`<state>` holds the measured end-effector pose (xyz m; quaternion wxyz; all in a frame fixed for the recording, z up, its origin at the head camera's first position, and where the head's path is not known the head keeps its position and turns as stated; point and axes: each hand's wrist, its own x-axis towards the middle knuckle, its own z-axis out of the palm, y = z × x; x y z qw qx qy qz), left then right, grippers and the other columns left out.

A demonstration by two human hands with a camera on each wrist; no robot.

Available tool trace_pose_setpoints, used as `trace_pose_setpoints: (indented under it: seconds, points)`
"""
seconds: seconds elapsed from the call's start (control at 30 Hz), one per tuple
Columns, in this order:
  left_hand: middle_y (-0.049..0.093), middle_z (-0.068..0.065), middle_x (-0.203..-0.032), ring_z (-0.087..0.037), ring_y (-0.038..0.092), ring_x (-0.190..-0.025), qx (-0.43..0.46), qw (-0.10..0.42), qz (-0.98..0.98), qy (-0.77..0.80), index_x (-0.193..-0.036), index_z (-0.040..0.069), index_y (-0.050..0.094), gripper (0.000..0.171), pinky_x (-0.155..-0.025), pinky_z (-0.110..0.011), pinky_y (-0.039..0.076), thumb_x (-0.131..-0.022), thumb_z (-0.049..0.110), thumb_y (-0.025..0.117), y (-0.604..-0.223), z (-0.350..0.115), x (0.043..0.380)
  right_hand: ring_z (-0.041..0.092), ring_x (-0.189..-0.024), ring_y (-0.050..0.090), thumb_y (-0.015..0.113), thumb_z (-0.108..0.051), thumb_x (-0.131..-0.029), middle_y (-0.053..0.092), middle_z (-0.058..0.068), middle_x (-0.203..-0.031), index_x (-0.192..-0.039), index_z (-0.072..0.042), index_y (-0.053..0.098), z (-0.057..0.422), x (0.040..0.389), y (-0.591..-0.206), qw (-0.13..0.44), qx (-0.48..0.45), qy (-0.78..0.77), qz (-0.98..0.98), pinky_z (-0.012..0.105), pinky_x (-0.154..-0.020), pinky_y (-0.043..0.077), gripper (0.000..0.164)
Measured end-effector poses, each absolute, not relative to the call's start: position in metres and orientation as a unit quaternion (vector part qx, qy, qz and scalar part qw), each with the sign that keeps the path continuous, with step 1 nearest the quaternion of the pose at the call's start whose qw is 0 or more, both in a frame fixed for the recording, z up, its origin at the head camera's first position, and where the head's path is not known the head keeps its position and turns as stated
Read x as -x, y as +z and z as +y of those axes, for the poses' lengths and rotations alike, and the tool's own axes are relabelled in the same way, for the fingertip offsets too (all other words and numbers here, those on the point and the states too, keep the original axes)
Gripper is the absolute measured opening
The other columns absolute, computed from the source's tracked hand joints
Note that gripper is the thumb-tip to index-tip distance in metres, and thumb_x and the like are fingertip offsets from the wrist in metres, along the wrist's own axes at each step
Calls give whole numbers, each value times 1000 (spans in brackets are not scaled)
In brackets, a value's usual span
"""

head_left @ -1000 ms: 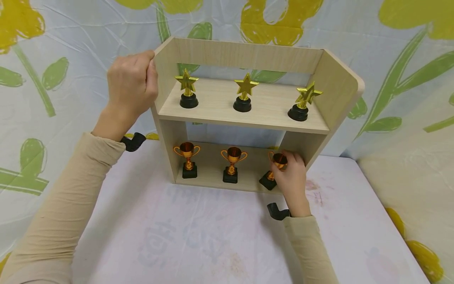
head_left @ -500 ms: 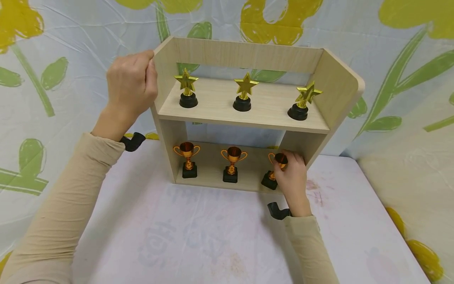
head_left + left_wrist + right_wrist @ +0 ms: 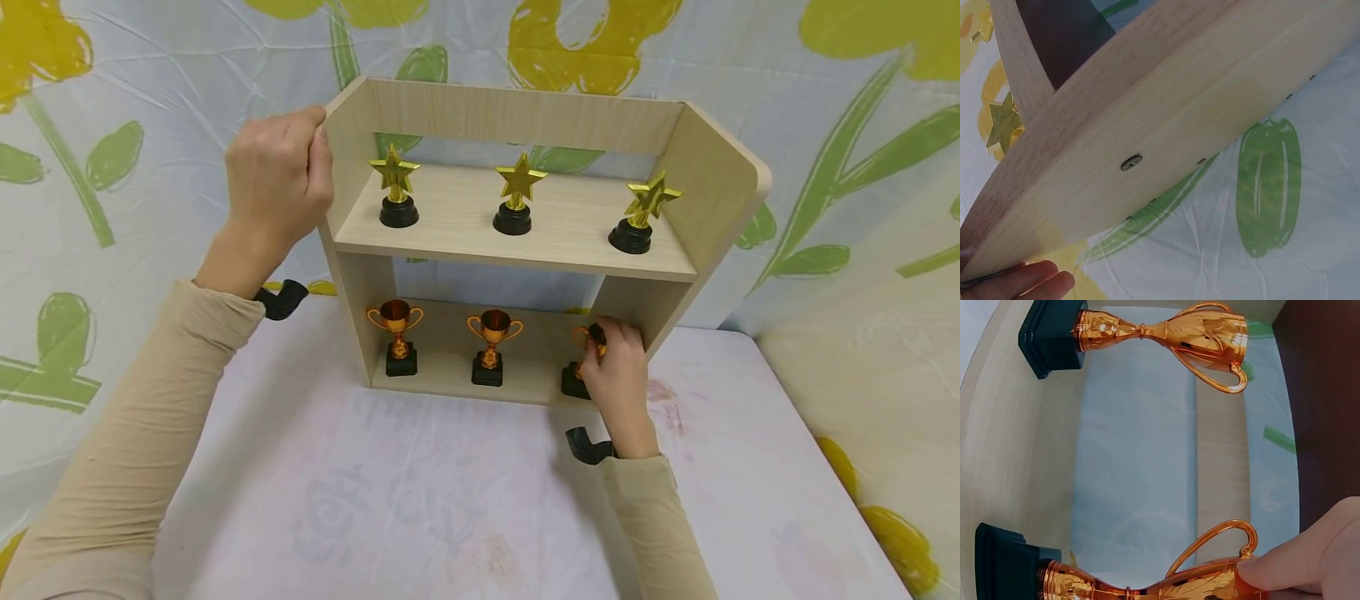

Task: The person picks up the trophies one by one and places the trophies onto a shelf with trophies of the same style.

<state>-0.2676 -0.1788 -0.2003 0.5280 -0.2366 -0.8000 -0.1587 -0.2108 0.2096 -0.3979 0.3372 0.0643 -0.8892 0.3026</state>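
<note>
A pale wooden two-tier shelf (image 3: 517,265) stands on the table. My left hand (image 3: 277,171) grips the top of its left side panel; in the left wrist view, fingers (image 3: 1035,281) lie against the panel's outer face. At the right end of the lower tier, my right hand (image 3: 617,367) pinches a bronze trophy cup (image 3: 1200,584) by its rim, its black base (image 3: 573,382) down at the lower board. The hand covers much of that cup in the head view. Two matching trophy cups, one in the middle (image 3: 491,342) and one at the left (image 3: 397,333), stand upright on the same tier.
On the upper tier stand three gold star trophies: left (image 3: 396,187), middle (image 3: 517,196) and right (image 3: 641,212). A white cloth-covered table (image 3: 420,500) lies in front of the shelf. Behind hangs a flower-printed cloth (image 3: 165,67).
The right trophy cup was tilted; my right hand has turned it upright and its base has shifted slightly right. The left hand has stayed on the side panel.
</note>
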Motion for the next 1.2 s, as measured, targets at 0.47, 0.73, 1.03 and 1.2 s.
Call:
trace_pose_setpoints:
  seconds: [0.47, 0.73, 1.03, 1.2]
  points:
    - [69, -24, -87, -43, 62, -72, 236, 525, -803, -156, -103, -9, 67, 38, -66, -57, 46, -97, 15, 38, -200, -179, 267, 45, -103, 56, 62, 12, -82, 63, 28, -111, -109, 11, 65, 212, 213, -398, 333, -89, 319, -883, 54, -90, 45, 27]
    - [69, -24, -87, -43, 62, -72, 236, 526, -802, -158, -104, -9, 68, 38, -67, -57, 46, -97, 14, 38, -200, -178, 267, 45, -107, 56, 62, 14, -81, 63, 27, -113, -109, 11, 65, 218, 217, -401, 330, -110, 331, -877, 54, -94, 44, 29]
    - [71, -23, -92, -44, 64, -76, 222, 522, -807, -163, -106, -7, 69, 39, -71, -58, 47, -97, 15, 38, -201, -178, 268, 44, -107, 56, 62, 15, -80, 63, 26, -112, -109, 11, 66, 220, 218, -402, 332, -123, 331, -875, 52, -93, 44, 29]
    - [70, -23, -90, -44, 63, -75, 226, 523, -806, -163, -105, -8, 69, 39, -70, -58, 46, -97, 15, 38, -201, -178, 268, 44, -107, 55, 63, 14, -80, 63, 25, -112, -110, 11, 65, 219, 217, -402, 332, -124, 330, -875, 52, -94, 43, 30]
